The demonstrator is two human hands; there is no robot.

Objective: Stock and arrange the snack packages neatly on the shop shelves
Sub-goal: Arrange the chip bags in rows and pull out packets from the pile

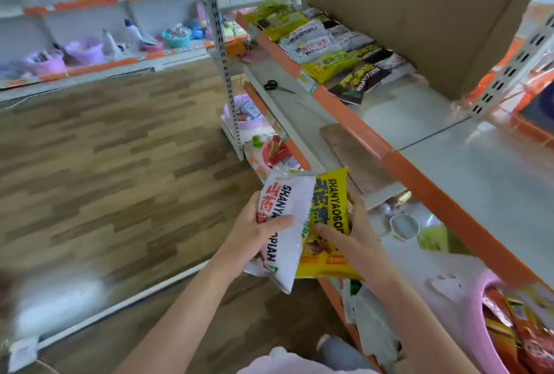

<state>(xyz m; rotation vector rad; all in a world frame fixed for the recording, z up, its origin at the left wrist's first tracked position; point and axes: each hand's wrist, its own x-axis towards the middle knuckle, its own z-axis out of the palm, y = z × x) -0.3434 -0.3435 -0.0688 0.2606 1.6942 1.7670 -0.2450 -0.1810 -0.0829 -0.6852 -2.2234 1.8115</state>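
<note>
My left hand [257, 232] grips a white snack package [287, 211] with red and black lettering, thumb across its front. My right hand [350, 235] grips a yellow snack package [329, 193] right beside it, partly behind the white one. Both packs are held in front of me, below the orange-edged shelf [419, 175]. On that shelf's far part lie rows of yellow, white and black snack packages [332, 46], flat and overlapping. The near part of the shelf surface is bare.
A large cardboard box [419, 13] stands on the shelf behind the snacks. Scissors [274, 85] lie on the lower shelf. A pink tub [491, 328] with more packs sits at the lower right. Wooden floor stretches to the left, with more shelving beyond.
</note>
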